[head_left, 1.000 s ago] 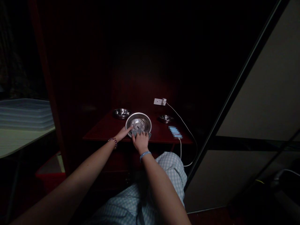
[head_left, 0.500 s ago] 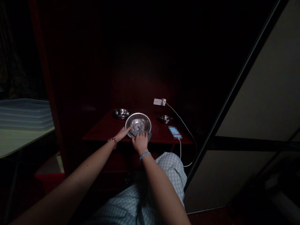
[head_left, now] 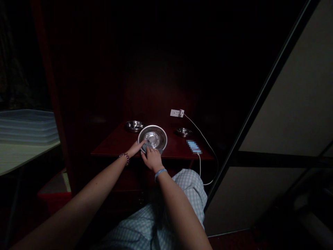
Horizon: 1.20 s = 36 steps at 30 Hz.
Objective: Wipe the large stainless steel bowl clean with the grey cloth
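A round stainless steel bowl (head_left: 153,137) lies on the dark red wooden table top (head_left: 114,150). My left hand (head_left: 134,149) reaches it from the left, with the fingers over the bowl's left rim. My right hand (head_left: 152,159) is at the near edge of the bowl, pressing a crumpled grey-blue cloth (head_left: 145,148) against the inside of the rim. Most of the cloth is hidden under my right hand's fingers. Two smaller steel bowls stand behind: one (head_left: 134,126) to the left and one (head_left: 183,132) to the right.
A phone with a blurred screen (head_left: 194,147) lies at the right, its white cable (head_left: 206,142) running near a wall socket strip (head_left: 177,113). Stacked plastic trays (head_left: 26,128) sit on a pale table (head_left: 20,159) at left. A sliding door panel (head_left: 286,104) stands at right.
My right hand has moved left along the near rim, carrying the cloth toward the bowl's left side. The bowl has shifted slightly left.
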Each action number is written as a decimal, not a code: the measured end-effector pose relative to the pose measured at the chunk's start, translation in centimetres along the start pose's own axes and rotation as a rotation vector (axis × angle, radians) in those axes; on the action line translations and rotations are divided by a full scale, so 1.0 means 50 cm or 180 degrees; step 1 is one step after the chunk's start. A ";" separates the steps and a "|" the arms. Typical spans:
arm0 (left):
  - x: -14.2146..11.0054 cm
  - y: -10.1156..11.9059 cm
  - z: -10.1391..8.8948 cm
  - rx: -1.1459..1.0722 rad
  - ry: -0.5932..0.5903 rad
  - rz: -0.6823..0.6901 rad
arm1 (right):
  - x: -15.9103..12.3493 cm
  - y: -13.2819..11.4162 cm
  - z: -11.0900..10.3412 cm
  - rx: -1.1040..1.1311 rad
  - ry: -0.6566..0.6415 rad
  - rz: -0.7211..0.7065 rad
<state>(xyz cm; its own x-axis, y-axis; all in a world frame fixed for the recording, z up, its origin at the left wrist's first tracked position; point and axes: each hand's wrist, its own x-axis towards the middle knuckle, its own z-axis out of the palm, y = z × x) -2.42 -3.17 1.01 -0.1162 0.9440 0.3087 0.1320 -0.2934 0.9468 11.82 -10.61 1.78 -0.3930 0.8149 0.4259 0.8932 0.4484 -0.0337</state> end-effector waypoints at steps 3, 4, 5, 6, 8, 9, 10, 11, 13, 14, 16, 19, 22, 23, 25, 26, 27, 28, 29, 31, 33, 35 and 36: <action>-0.001 0.002 0.000 -0.0017 0.0030 -0.0087 | 0.000 -0.001 0.001 0.0087 0.0001 -0.0080; -0.001 0.002 0.000 -0.0021 0.0040 -0.0087 | -0.001 -0.001 0.001 0.0100 -0.0005 -0.0094; -0.001 0.001 0.000 -0.0029 0.0040 -0.0068 | -0.001 -0.001 0.001 0.0109 -0.0015 -0.0105; -0.001 0.000 0.000 -0.0038 0.0032 -0.0036 | -0.002 -0.001 0.001 0.0116 -0.0025 -0.0112; 0.000 -0.002 0.000 -0.0046 -0.0003 0.0038 | -0.003 -0.001 0.000 0.0114 -0.0039 -0.0125; 0.001 -0.003 -0.001 -0.0043 -0.0017 0.0062 | -0.003 -0.001 -0.001 0.0098 -0.0042 -0.0125; 0.001 -0.005 -0.001 -0.0041 -0.0034 0.0078 | -0.003 -0.002 -0.003 0.0067 -0.0046 -0.0115; 0.001 -0.005 0.000 -0.0038 -0.0044 0.0079 | -0.003 -0.002 -0.004 0.0023 -0.0050 -0.0092; 0.002 -0.005 0.000 -0.0036 -0.0042 0.0059 | -0.002 -0.003 -0.008 -0.0083 -0.0069 -0.0023; 0.002 -0.005 0.001 -0.0037 -0.0047 0.0053 | -0.002 -0.003 -0.010 -0.0135 -0.0080 0.0017; 0.001 -0.003 0.002 -0.0033 -0.0077 0.0057 | 0.000 -0.003 -0.014 -0.0216 -0.0093 0.0086; 0.001 -0.002 0.003 -0.0025 -0.0101 0.0061 | 0.001 -0.002 -0.017 -0.0294 -0.0057 0.0212; 0.001 -0.002 0.004 -0.0061 -0.0132 0.0092 | 0.001 0.000 -0.019 -0.0355 -0.0007 0.0376; 0.000 -0.003 0.004 -0.0080 -0.0153 0.0101 | 0.001 0.001 -0.019 -0.0380 0.0010 0.0420; 0.000 -0.004 0.005 -0.0117 -0.0182 0.0104 | 0.000 0.002 -0.019 -0.0440 0.0036 0.0488; 0.000 -0.004 0.005 -0.0137 -0.0182 0.0098 | 0.000 0.003 -0.018 -0.0469 0.0039 0.0519; 0.000 -0.005 0.005 -0.0158 -0.0173 0.0092 | 0.000 0.003 -0.017 -0.0490 0.0035 0.0553; 0.000 -0.005 0.005 -0.0180 -0.0168 0.0089 | -0.001 0.003 -0.016 -0.0498 0.0027 0.0588; 0.000 -0.005 0.005 -0.0198 -0.0169 0.0086 | -0.001 0.003 -0.014 -0.0487 0.0023 0.0622; -0.001 -0.004 0.004 -0.0203 -0.0175 0.0090 | -0.001 0.003 -0.012 -0.0418 0.0024 0.0663; -0.002 -0.002 0.004 -0.0157 -0.0167 0.0090 | -0.002 0.004 -0.010 -0.0331 0.0030 0.0647; -0.003 0.000 0.005 -0.0117 -0.0129 0.0060 | -0.003 0.004 -0.009 -0.0284 0.0025 0.0566; -0.003 0.002 0.005 -0.0114 -0.0098 0.0031 | -0.003 0.004 -0.009 -0.0281 0.0014 0.0515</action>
<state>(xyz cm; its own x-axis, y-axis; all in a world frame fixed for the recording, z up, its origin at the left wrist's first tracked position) -2.16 -3.32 1.01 -0.0845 0.9452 0.3155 0.0977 -0.3073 0.9466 12.19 -10.82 2.13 -0.2417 0.8722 0.4253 0.9605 0.2773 -0.0228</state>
